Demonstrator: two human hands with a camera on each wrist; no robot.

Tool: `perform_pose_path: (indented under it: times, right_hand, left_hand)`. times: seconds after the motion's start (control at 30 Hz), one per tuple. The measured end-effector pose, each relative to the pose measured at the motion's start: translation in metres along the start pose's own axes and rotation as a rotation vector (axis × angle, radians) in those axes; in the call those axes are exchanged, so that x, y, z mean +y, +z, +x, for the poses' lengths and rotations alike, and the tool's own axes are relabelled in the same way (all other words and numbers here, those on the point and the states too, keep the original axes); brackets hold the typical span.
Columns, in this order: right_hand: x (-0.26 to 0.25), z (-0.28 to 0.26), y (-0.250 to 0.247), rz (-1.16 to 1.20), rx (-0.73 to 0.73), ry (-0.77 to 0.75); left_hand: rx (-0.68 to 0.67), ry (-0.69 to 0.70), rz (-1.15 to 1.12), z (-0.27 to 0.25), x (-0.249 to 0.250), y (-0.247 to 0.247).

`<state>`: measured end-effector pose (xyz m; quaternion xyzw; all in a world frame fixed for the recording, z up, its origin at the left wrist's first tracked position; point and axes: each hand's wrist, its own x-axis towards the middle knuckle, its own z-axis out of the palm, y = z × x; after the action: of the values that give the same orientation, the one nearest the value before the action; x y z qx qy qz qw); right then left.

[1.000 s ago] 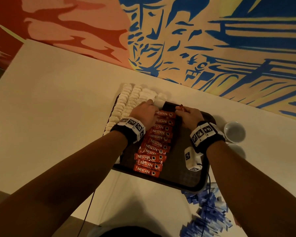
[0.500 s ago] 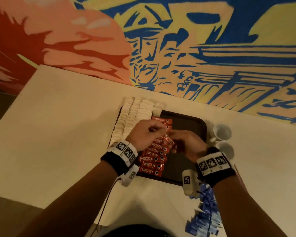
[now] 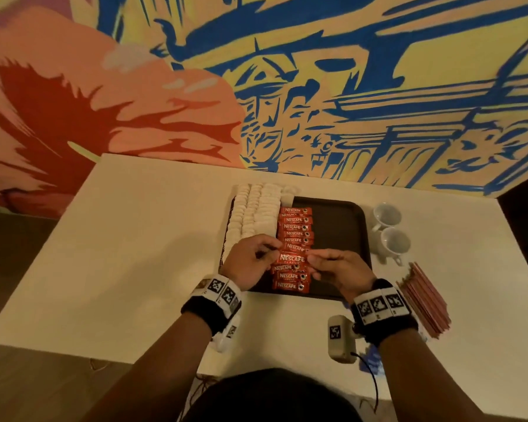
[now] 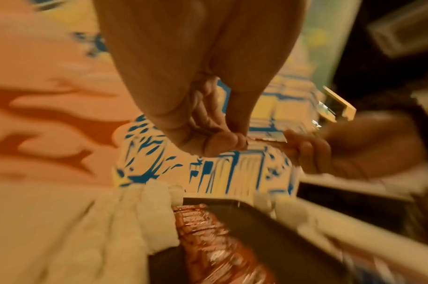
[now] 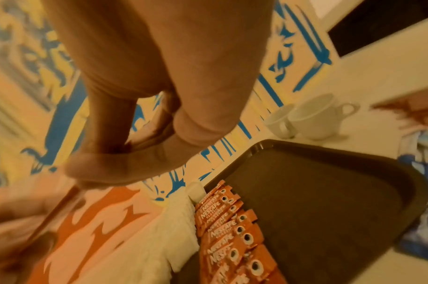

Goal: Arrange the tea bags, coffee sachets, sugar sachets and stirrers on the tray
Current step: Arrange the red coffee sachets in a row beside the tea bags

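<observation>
Below, both hands held one red sachet (image 3: 292, 259) by its ends over the tray (image 3: 339, 233): the left hand (image 3: 250, 260) pinched its left end, the right hand (image 3: 337, 271) its right. Under it ran a column of coffee sachets (image 3: 294, 236), white packets (image 3: 253, 214) beside them on the left. Stirrers (image 3: 424, 300) lay right of the tray, two cups (image 3: 389, 231) farther back.

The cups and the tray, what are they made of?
The cups look like glazed white ceramic: smooth, thick-walled, a little shiny. The tray seems to be dark brown moulded plastic, matt, with a raised rounded rim; it could be something else.
</observation>
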<state>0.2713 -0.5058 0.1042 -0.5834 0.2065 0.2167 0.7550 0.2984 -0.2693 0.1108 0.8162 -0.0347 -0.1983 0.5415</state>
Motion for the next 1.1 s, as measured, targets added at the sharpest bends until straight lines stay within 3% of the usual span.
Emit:
perform_pose_path:
  times: [0.13,0.3,0.43,0.57,0.67,0.8,1.0,1.1]
  right_hand:
    - [0.019,-0.009,0.009,-0.068,0.102,-0.012]
    - [0.028,-0.020,0.015,-0.080,0.107,-0.003]
    - [0.029,-0.027,0.009,-0.046,0.099,0.019]
    - [0.026,-0.035,-0.014,-0.179,0.178,0.021]
    - [0.031,-0.042,-0.049,-0.479,0.290,0.031]
    - [0.044,-0.055,-0.097,-0.822,0.324,0.097]
    - [0.082,-0.071,-0.151,-1.370,0.241,0.361]
    - [0.098,-0.074,-0.165,-1.517,0.189,0.436]
  left_hand:
    - [-0.085,0.174,0.380,-0.017,-0.004,0.004]
    - [-0.162,0.243,0.632,-0.025,-0.007,0.003]
    - [-0.187,0.254,0.697,-0.020,-0.010,0.011]
    - [-0.180,0.220,0.697,-0.008,-0.019,0.023]
    - [-0.172,0.135,0.742,0.008,-0.035,0.036]
    - [-0.188,0.052,0.849,0.029,-0.056,0.053]
    - [-0.183,-0.029,0.910,0.050,-0.075,0.072]
    - [-0.170,-0.064,0.899,0.054,-0.079,0.080]
